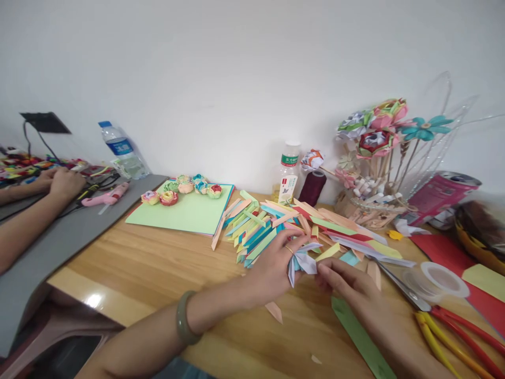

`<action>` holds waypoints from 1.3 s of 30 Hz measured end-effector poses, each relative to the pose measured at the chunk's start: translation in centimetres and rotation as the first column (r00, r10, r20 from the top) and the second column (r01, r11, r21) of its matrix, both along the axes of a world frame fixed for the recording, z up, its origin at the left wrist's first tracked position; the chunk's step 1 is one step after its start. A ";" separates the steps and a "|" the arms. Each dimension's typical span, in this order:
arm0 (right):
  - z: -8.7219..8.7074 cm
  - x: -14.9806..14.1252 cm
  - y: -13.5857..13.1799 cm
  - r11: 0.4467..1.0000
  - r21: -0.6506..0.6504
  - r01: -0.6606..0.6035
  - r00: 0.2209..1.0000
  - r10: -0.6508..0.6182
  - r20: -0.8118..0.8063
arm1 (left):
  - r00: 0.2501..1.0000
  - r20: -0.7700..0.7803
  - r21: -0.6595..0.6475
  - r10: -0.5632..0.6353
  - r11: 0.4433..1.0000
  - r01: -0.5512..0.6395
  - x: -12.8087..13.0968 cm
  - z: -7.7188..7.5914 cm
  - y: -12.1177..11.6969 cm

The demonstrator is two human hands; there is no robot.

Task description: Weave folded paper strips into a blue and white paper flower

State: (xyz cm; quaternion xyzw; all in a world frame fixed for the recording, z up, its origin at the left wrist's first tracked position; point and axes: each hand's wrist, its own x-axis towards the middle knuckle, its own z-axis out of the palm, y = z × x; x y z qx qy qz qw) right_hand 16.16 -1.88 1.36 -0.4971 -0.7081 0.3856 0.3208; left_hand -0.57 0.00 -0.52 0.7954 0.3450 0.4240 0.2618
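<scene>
My left hand (276,266) and my right hand (347,284) meet over the wooden table (158,273), both pinching a small folded piece of pale lavender paper (302,262). The left wrist wears a green bangle (184,318). Just beyond the hands lies a heap of folded coloured paper strips (276,223). A long green paper strip (361,337) lies under my right forearm.
A light green sheet (185,213) carries several small paper flowers (189,188). Bottles (288,179), a dark thread spool (312,187), a paper flower bouquet (379,137), a tape roll (437,276) and red-and-yellow scissors (445,321) stand to the right. Another person's hands (59,181) work at left beside a pink glue gun (106,197).
</scene>
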 end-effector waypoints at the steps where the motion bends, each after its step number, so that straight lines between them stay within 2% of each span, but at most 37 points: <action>1: 0.0 -0.1 0.0 0.993 -0.113 -0.025 0.998 0.019 -0.056 | 1.000 -0.017 0.023 0.012 1.000 -0.011 0.0 -0.1 0.0; 4: -0.2 -0.3 0.0 0.955 -0.289 -0.066 0.980 0.007 -0.200 | 0.999 -0.022 0.047 0.034 0.998 -0.033 0.0 -0.3 -0.1; 7: -0.6 -0.4 0.1 0.931 -0.357 -0.072 0.960 -0.032 -0.277 | 0.998 0.041 0.002 0.042 0.999 -0.042 0.1 -0.7 -0.2; 10: -0.8 -0.6 0.0 0.916 -0.395 -0.068 0.944 -0.069 -0.323 | 0.994 0.095 -0.105 0.055 0.994 -0.045 0.3 -1.1 -0.4; 19: -1.0 -0.5 0.0 0.927 -0.371 -0.051 0.951 -0.068 -0.300 | 0.973 0.212 -0.297 0.096 0.954 -0.029 0.8 -0.9 -0.6; 27: -0.8 -0.7 0.1 0.922 -0.385 -0.037 0.962 -0.071 -0.263 | 0.962 0.253 -0.338 0.103 0.941 -0.012 0.8 -0.8 -0.6; 31: -0.9 -0.6 0.0 0.929 -0.367 -0.052 0.969 -0.041 -0.243 | 0.949 0.303 -0.397 0.091 0.917 0.039 0.8 -0.8 -0.4; 32: -0.9 -0.4 0.1 0.932 -0.359 -0.056 0.972 -0.031 -0.232 | 0.941 0.328 -0.438 0.087 0.896 0.070 0.8 -0.7 -0.4; 34: -0.7 0.0 0.1 0.945 -0.325 -0.036 0.978 -0.033 -0.205 | 0.911 0.403 -0.568 0.091 0.806 0.170 0.7 -0.3 -0.4; 36: -0.4 0.6 0.2 0.970 -0.238 0.046 0.979 -0.091 -0.183 | 0.848 0.511 -0.725 0.138 0.599 0.339 0.5 0.4 -0.4; 37: -0.2 0.8 0.3 0.978 -0.180 0.103 0.974 -0.136 -0.180 | 0.798 0.577 -0.751 0.173 0.495 0.436 0.4 0.8 -0.4; 39: 0.3 1.1 0.5 0.978 -0.090 0.190 0.960 -0.204 -0.193 | 0.734 0.650 -0.748 0.198 0.340 0.570 0.3 1.4 -0.5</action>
